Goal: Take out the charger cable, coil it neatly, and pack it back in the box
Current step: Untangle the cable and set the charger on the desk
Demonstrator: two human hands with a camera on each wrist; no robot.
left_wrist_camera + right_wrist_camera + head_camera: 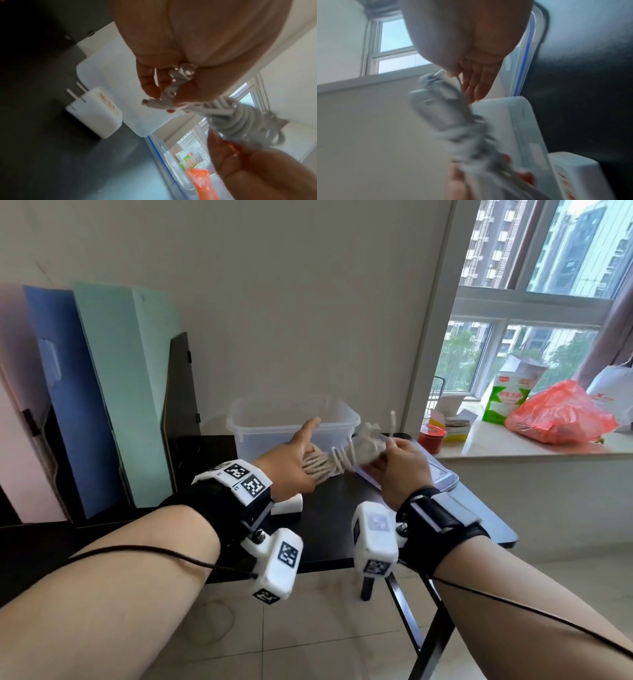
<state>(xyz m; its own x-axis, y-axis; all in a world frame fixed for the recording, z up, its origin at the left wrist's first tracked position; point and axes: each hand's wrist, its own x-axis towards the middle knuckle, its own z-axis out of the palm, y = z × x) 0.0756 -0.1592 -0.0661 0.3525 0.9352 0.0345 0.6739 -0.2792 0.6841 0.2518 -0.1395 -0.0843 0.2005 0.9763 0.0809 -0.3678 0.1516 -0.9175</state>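
Note:
A white charger cable, partly wound into a bundle, hangs in the air between my two hands above the black table. My left hand holds the looped end across its fingers, thumb pointing up; the left wrist view shows its fingers curled on the cable, with a connector sticking out. My right hand pinches the wound end, and a loose tail sticks up. The right wrist view is blurred; the cable sits under my fingers. The clear plastic box stands open behind my hands.
A white charger plug lies on the table below my left wrist. The box lid, with a blue seal, lies under my right hand. Coloured boards lean on the wall at left. The windowsill at right holds a red tin, a carton and bags.

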